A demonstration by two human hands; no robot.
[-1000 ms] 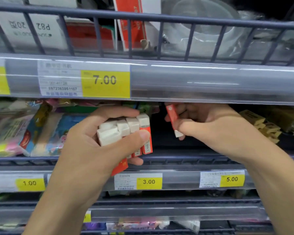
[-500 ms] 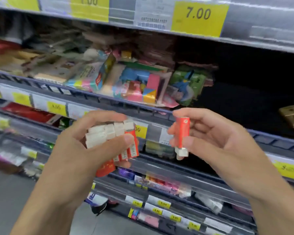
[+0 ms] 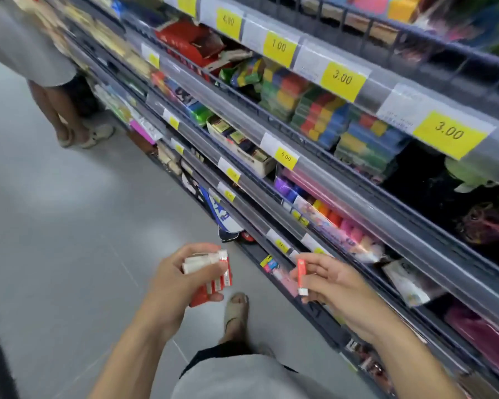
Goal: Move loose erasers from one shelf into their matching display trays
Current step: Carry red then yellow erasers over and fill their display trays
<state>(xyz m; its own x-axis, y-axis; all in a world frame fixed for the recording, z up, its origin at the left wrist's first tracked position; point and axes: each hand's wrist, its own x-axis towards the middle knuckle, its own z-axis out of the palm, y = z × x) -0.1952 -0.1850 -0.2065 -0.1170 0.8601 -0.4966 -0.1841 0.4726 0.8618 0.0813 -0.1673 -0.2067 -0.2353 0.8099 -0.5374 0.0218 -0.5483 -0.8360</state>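
My left hand (image 3: pixel 173 286) grips a bundle of several white erasers in red sleeves (image 3: pixel 211 273), held over the floor in front of the lower shelves. My right hand (image 3: pixel 333 286) pinches a single red-sleeved eraser (image 3: pixel 301 276) upright between thumb and fingers, close to the front rail of a low shelf. The two hands are apart, roughly level with each other. A cardboard display tray with small boxed items (image 3: pixel 242 145) sits on a middle shelf up and left of my hands.
Tiered shelves with clear rails and yellow price tags (image 3: pixel 342 80) run from upper left to lower right. Colourful stationery packs (image 3: pixel 320 110) fill them. Another person's legs (image 3: pixel 58 110) stand at the far left on the grey floor (image 3: pixel 69 226). My sandalled foot (image 3: pixel 236 309) is below my hands.
The view has swung down and left from the upper shelves to the lower shelves and floor. Both hands have dropped away from the shelf, keeping hold of their erasers.
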